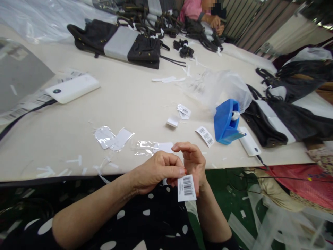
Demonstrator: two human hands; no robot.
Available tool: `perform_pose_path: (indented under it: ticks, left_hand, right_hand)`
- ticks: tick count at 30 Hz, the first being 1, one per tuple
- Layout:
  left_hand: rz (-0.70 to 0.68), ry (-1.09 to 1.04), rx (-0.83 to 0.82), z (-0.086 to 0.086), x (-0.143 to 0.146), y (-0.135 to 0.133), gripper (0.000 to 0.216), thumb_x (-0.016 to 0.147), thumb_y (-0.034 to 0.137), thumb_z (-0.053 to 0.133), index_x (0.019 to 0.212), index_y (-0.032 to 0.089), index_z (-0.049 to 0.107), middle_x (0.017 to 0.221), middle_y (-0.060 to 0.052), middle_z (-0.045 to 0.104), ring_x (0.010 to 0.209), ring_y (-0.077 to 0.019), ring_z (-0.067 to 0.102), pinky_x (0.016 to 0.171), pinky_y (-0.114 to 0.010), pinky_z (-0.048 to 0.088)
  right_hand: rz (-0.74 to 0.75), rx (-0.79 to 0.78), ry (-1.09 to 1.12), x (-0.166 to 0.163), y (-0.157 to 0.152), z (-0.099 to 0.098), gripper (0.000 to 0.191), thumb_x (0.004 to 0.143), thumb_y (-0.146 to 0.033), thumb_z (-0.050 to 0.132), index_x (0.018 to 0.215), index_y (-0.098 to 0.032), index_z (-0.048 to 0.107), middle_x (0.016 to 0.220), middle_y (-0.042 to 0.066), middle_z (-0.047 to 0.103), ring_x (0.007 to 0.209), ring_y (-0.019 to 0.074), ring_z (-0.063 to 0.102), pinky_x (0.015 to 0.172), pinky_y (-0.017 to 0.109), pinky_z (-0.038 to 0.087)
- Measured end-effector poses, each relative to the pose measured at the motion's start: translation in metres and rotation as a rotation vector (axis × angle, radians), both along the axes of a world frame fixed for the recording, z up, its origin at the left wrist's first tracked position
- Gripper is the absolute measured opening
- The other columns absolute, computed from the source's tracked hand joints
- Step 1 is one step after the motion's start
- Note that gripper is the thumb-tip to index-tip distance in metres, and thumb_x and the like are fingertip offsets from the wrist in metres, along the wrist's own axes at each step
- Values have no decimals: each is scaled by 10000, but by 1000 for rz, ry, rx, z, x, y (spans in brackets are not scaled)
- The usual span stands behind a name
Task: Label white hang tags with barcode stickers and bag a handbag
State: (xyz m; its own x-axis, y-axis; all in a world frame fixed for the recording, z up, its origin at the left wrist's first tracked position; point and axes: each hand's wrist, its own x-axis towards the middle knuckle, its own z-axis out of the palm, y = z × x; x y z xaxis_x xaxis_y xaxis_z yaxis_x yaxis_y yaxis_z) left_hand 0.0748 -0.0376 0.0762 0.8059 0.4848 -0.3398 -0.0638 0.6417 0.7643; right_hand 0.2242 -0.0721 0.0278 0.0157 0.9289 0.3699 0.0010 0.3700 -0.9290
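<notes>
Between the thumb and index finger of my left hand [162, 170] is a small white barcode label [186, 189], pinched by its top edge. My right hand [194, 161] is close beside it, fingers curved and apart, its lower part partly behind the label. In front of my hands, a white tag [163, 147] lies by a clear plastic sleeve [144, 147]. To the left are two more white tags [121, 139] in clear sleeves. A strip of barcode labels [205, 136] rests near a blue tape dispenser [225, 121]. Small barcode tags [183, 111] lie farther back.
Black bags with grey wraps [121, 43] lie across the back and at the right [275, 121]. White corded devices rest at left [74, 88] and right [249, 141]. A clear plastic bag [221, 88] sits behind the dispenser. Another person's hands [214, 23] work at the far side.
</notes>
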Motion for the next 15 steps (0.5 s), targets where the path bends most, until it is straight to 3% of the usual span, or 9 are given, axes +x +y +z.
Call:
perform_pose_path:
  ticks: [5,10,15]
  left_hand:
    - [76,21,49,-5,-2,-3,232,694,285,628,577,124,509,493,31,482,452,-49,394,450,-176,272]
    - [214,142,211,-10,-6,-4,226,744,304,577,617,135,499,500,54,450,461,-52,389,453,-173,295]
    - [409,349,426,-15,-7,-1,211,773,274,534,614,138,505,534,49,476,505,-63,415,492,-181,328]
  right_hand:
    - [10,-43,90,1,-1,-12,732,471,-677,677,1068,-263,583,960,57,587,918,235,530,874,376,395]
    - [20,-129,180,4,-4,-20,650,513,-531,767,1076,-260,587,961,51,598,923,227,536,875,370,391]
    - [-83,-251,337,3,-13,-19,347,699,-361,686,1015,-236,617,883,44,628,853,187,560,785,332,433]
